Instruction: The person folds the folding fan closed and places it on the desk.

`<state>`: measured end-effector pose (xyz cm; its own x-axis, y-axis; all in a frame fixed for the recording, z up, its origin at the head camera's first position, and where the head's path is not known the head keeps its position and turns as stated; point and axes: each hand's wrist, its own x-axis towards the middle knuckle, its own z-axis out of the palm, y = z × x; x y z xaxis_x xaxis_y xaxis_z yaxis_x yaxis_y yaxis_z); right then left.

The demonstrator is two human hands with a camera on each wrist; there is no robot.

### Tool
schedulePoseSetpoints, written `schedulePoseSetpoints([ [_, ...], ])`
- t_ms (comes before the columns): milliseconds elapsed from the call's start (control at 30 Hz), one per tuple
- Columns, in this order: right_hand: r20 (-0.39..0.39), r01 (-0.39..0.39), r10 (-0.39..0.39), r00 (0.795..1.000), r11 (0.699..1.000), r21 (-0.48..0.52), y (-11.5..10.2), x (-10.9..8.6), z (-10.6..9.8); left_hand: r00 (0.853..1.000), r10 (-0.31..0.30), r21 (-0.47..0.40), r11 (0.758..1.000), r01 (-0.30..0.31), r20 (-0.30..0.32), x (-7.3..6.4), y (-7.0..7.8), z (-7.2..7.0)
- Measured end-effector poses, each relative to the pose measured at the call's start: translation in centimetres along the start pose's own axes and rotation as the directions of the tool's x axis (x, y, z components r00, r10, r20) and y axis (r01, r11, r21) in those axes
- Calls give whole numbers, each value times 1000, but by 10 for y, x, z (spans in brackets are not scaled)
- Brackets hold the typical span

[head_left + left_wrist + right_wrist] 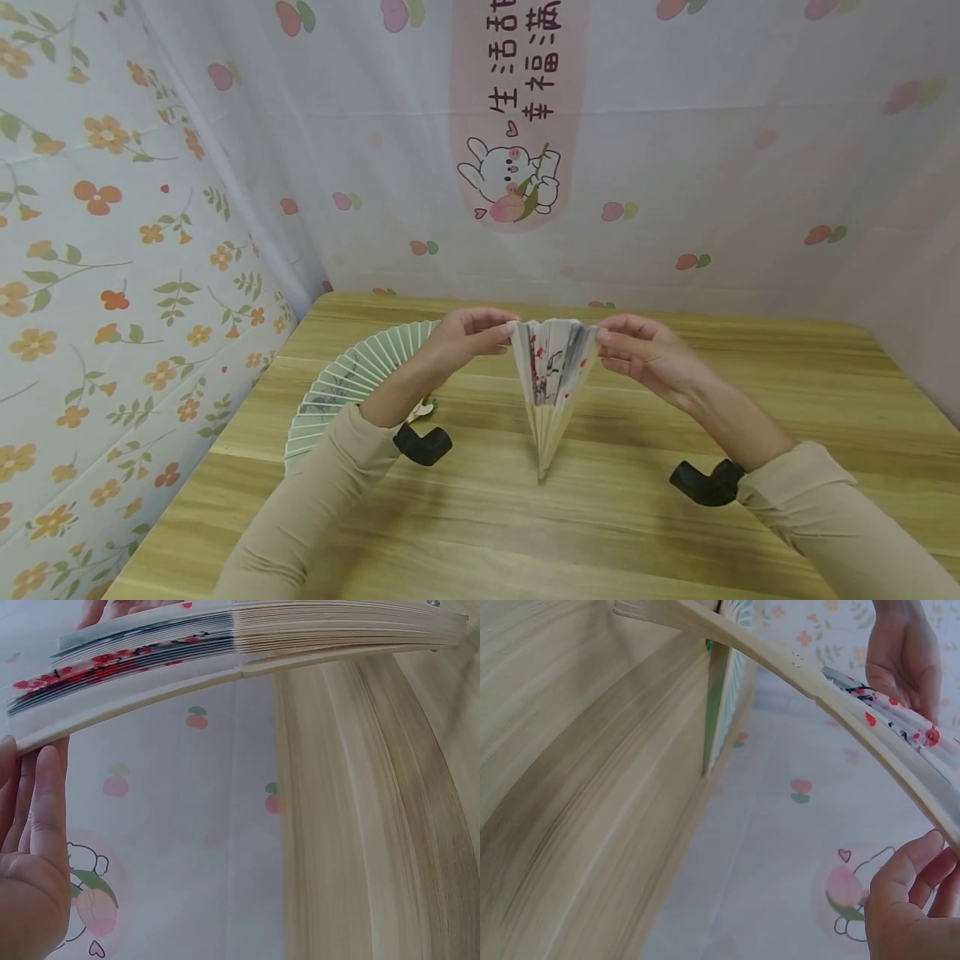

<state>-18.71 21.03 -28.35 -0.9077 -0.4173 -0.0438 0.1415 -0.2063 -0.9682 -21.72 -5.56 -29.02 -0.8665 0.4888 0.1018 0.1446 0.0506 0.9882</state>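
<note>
Between both hands stands a partly spread folding fan (551, 367), its white leaf painted with red blossoms and dark branches. Its pale ribs narrow to a pivot pointing down toward the table. My left hand (468, 337) pinches the outer rib at the fan's upper left corner. At the upper right corner, my right hand (645, 354) pinches the opposite outer rib between thumb and fingers. In the left wrist view the pleats of the fan (150, 667) lie close together. The right wrist view shows an outer rib of the fan (870, 742) running to the right fingertips.
A pale green folding fan (360, 375) lies spread on the wooden table (600, 533), partly behind the left forearm. Beyond the table's back edge hangs a white curtain (360, 150) with fruit prints and a rabbit; a flowered curtain (112, 250) hangs at the left.
</note>
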Motion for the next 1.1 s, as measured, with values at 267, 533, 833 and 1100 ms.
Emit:
schedulePoseSetpoints([
  [267, 23, 8, -7, 1000, 1000, -20, 2, 3, 4, 1000, -3, -5, 1000, 3, 11, 0, 2, 2],
  [533, 26, 0, 1, 1000, 1000, -23, 2, 4, 7, 1000, 14, -30, 999, -14, 12, 2, 0, 3],
  [833, 42, 4, -2, 999, 999, -49, 3, 7, 12, 999, 43, -74, 996, -42, 7, 4, -1, 4],
  [1100, 36, 2, -1, 999, 1000, -21, 4, 8, 11, 1000, 16, -111, 994, -13, 22, 2, 0, 5],
])
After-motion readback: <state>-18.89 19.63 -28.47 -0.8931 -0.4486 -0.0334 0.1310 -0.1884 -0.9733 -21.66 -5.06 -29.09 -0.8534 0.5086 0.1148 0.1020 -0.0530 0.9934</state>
